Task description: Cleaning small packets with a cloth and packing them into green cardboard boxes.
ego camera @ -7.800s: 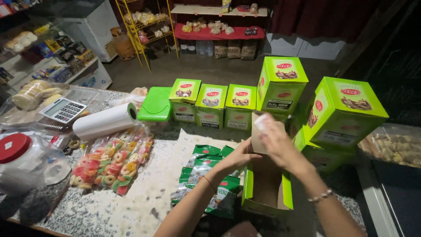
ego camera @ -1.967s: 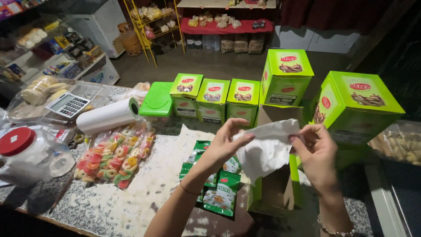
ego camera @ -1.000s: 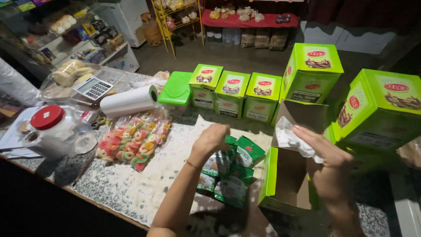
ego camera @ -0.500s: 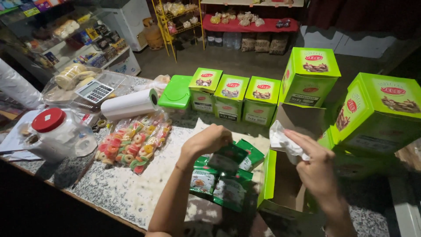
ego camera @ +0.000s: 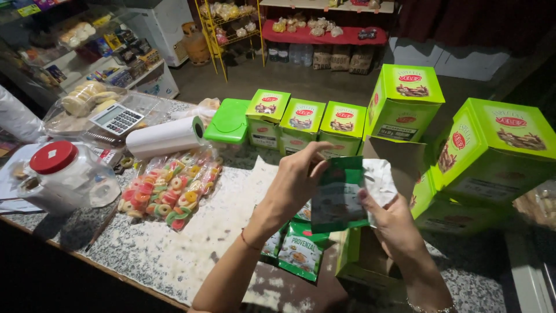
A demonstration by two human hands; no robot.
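So both hands are up over the open green carton [ego camera: 370,261] on the speckled counter [ego camera: 174,255]. Left hand [ego camera: 298,179] pinches the top edge of a green sachet [ego camera: 339,197], fingers closed on it. Right hand [ego camera: 391,217] grips a crumpled white plastic bag [ego camera: 382,182] just behind that sachet. More green sachets [ego camera: 295,252] lie flat left of the carton, and a bag of ring gummies [ego camera: 171,191] sits further left.

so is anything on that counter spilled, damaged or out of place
Nothing looks spilled or broken. The green sachets lie in a loose heap on the stone counter beside the open green carton, and the bag of ring sweets lies slanted. Untidy, not damaged.
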